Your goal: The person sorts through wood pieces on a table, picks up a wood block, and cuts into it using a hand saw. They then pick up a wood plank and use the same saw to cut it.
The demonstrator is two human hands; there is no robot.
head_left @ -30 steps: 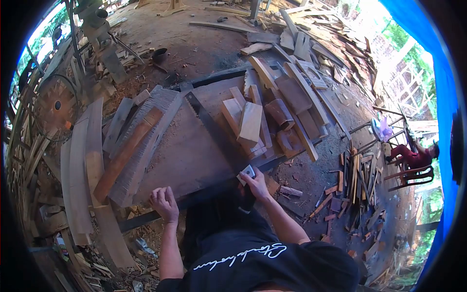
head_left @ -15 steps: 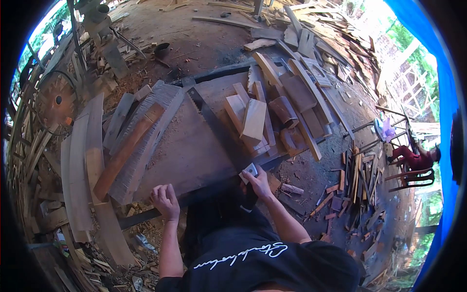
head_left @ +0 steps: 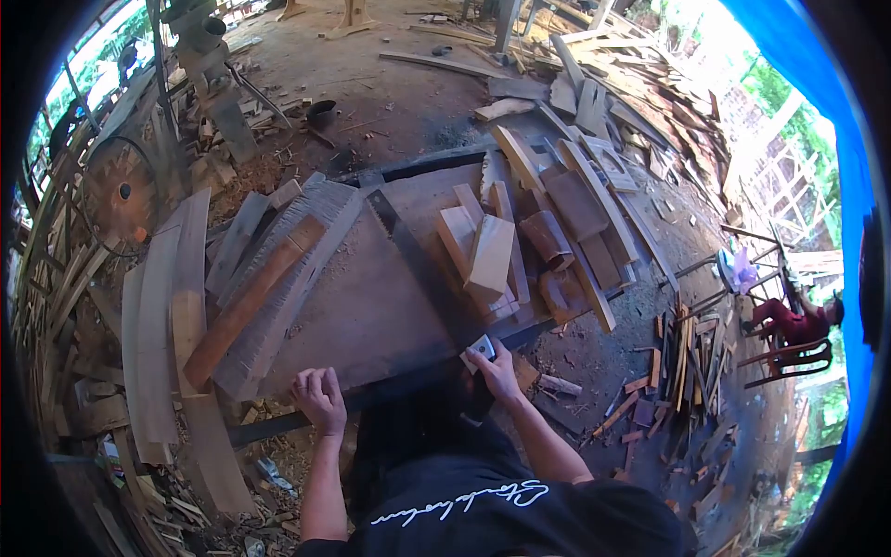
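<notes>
My right hand (head_left: 497, 369) is wrapped round the handle of a handsaw at the bench's near edge. The dark blade of the handsaw (head_left: 422, 265) lies across the workbench (head_left: 357, 311), its tip pointing away from me. A pale plate with a dark spot shows at the grip; my hand hides part of the handle. My left hand (head_left: 320, 401) is loosely closed by the near edge, left of the saw, with nothing visible in it. Short wooden blocks (head_left: 490, 255) are piled right of the blade. A reddish-brown length of wood (head_left: 251, 302) rests on a rough-edged board (head_left: 311, 255) at the left.
Long planks (head_left: 158, 325) lean at the far left near a large round blade (head_left: 121, 195). Scrap sticks (head_left: 687, 371) lie on the ground at right. A seated person (head_left: 789, 320) is at the far right, under a blue tarp (head_left: 835, 111).
The view has tilted up slightly, so the bench and its wood sit lower in the picture. Both hands keep nearly the same places, and the saw remains in my right hand.
</notes>
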